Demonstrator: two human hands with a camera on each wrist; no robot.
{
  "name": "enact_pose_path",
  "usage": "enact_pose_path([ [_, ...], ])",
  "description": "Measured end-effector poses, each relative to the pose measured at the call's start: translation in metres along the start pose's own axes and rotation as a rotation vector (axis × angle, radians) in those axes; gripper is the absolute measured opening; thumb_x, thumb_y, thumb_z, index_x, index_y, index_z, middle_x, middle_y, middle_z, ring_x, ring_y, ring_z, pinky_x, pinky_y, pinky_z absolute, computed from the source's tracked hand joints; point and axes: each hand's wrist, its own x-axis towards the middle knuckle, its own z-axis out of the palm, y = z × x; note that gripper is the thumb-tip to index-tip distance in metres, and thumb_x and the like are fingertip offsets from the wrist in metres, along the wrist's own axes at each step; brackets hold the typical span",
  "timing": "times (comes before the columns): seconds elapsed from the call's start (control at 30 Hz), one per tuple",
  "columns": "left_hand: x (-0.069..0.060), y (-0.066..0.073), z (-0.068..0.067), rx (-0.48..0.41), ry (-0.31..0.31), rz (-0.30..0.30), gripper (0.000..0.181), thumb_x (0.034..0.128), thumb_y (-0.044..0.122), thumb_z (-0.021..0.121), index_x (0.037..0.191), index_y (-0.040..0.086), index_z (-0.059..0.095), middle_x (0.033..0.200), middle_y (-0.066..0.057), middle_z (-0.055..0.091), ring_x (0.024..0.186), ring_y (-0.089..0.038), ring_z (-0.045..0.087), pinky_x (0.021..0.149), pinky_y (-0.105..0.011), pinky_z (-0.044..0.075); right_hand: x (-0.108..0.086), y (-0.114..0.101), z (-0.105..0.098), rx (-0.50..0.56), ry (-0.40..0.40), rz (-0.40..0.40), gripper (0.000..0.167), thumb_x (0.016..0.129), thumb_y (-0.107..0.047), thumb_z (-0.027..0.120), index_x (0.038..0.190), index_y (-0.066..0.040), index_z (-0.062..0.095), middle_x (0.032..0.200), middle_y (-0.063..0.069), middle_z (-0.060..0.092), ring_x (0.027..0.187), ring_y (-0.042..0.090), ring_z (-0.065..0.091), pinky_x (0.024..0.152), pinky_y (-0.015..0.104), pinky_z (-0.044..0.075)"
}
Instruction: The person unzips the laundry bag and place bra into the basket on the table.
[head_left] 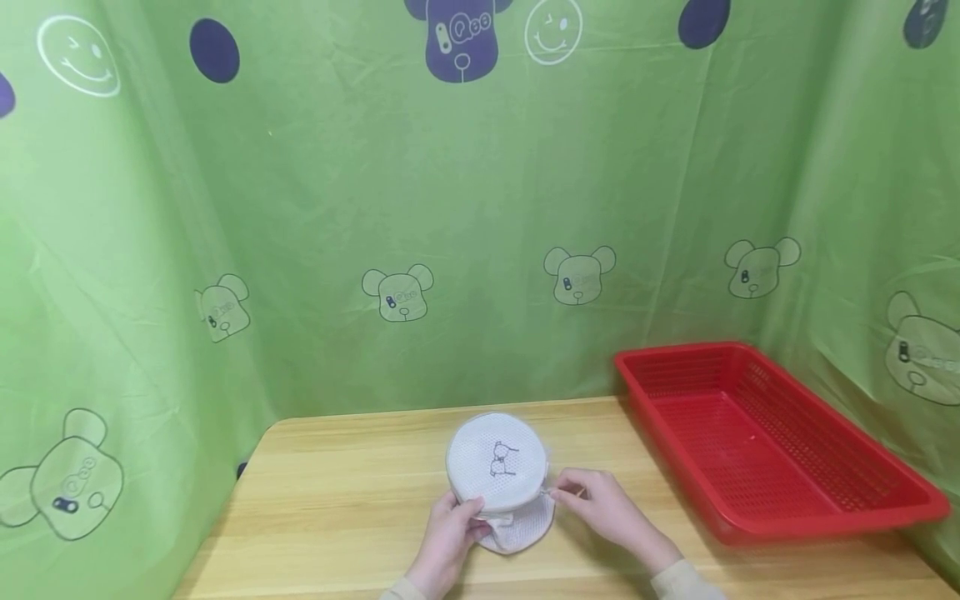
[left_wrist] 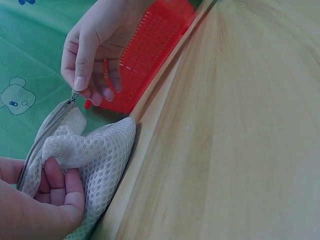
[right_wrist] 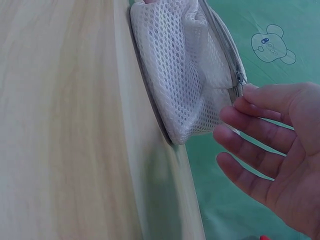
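A round white mesh laundry bag (head_left: 497,458) with a small line drawing on its top stands on the wooden table. My left hand (head_left: 447,533) grips its near left rim, thumb on top and fingers curled beneath the fabric, as the left wrist view shows. At the bag's right side my right hand (head_left: 600,504) pinches the zipper pull (right_wrist: 241,79) between thumb and forefinger; its other fingers are spread loosely. The zipper (left_wrist: 42,137) runs round the rim of the lid. Below the lid, the mesh side (right_wrist: 170,70) is slack and creased.
On the table's right side stands a red plastic basket (head_left: 783,529) with slatted walls, its inside bare. A green curtain (head_left: 480,183) printed with bear heads hangs behind the table and at both sides. The wooden tabletop (head_left: 330,483) extends left of the bag.
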Motion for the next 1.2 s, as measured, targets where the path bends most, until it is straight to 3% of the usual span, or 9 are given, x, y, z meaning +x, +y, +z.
enact_pose_path([
  [0.57, 0.0036, -0.0008, -0.0024, 0.008, -0.053, -0.013, 0.039, 0.0918, 0.01, 0.049, 0.125, -0.008, 0.041, 0.1, -0.008, 0.063, 0.082, -0.015, 0.061, 0.078, -0.028, 0.055, 0.0003, -0.0002, 0.004, -0.007, 0.038, -0.011, 0.004, 0.088, -0.018, 0.068, 0.084, -0.018, 0.069, 0.082, -0.007, 0.071, 0.075, 0.0, 0.061, 0.067, 0.018, 0.053],
  [1.07, 0.0012, 0.0039, -0.0041, 0.012, -0.033, -0.032, 0.042, 0.0934, 0.024, 0.053, 0.123, -0.005, 0.044, 0.092, -0.004, 0.067, 0.078, -0.014, 0.062, 0.078, -0.029, 0.056, -0.0001, 0.0008, 0.0032, 0.006, -0.031, -0.015, 0.008, 0.091, -0.024, 0.065, 0.087, -0.018, 0.067, 0.086, -0.004, 0.072, 0.078, 0.002, 0.063, 0.069, 0.019, 0.053],
  [1.2, 0.0012, 0.0069, -0.0056, 0.033, 0.014, -0.014, 0.037, 0.0957, 0.027, 0.051, 0.117, -0.003, 0.046, 0.086, -0.003, 0.065, 0.075, -0.015, 0.061, 0.076, -0.03, 0.057, 0.0003, 0.0022, 0.0022, 0.023, -0.034, 0.006, 0.014, 0.091, -0.029, 0.064, 0.094, -0.017, 0.069, 0.09, -0.005, 0.072, 0.081, 0.004, 0.064, 0.072, 0.019, 0.053],
])
